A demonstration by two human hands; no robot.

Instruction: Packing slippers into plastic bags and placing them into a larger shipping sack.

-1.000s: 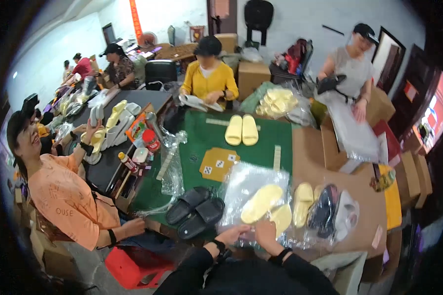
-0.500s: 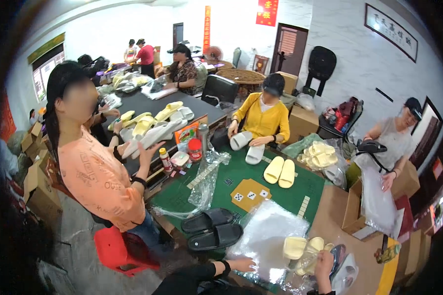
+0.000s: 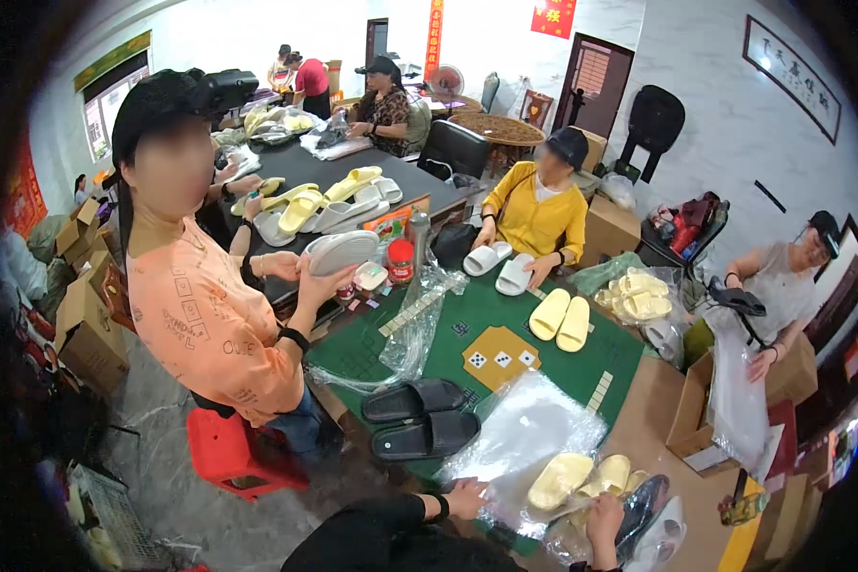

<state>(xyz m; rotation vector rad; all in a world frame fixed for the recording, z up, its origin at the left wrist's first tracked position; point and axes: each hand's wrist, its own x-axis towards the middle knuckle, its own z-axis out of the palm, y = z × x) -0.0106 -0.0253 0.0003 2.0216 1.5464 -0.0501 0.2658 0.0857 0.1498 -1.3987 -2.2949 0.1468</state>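
Note:
My left hand (image 3: pixel 467 499) lies at the near left edge of a stack of clear plastic bags (image 3: pixel 529 429), its fingers stretched over the plastic. To its right, my right hand (image 3: pixel 603 524) is closed on the clear plastic bag (image 3: pixel 570 536) around pale yellow slippers. One pale yellow slipper (image 3: pixel 560 480) rests over the stack's near right corner, just left of that hand. More yellow slippers (image 3: pixel 614 473) sit behind my knuckles. Grey slippers (image 3: pixel 660 541) lie to the right, partly in plastic. Whether my right fingers also touch a slipper is hidden.
Black slippers (image 3: pixel 424 436) lie left of the bags on the green table mat (image 3: pixel 429 367). A yellow pair (image 3: pixel 560 320) stands farther back. Co-workers handle grey slippers (image 3: pixel 339 253) at left and a white-grey pair (image 3: pixel 500 267) across the table. An open carton (image 3: pixel 701 415) stands at right.
My view has shifted. My right hand has moved slightly left and down, and the front yellow slipper has turned and shifted left. The co-worker in orange has brought the grey slippers upright in both hands.

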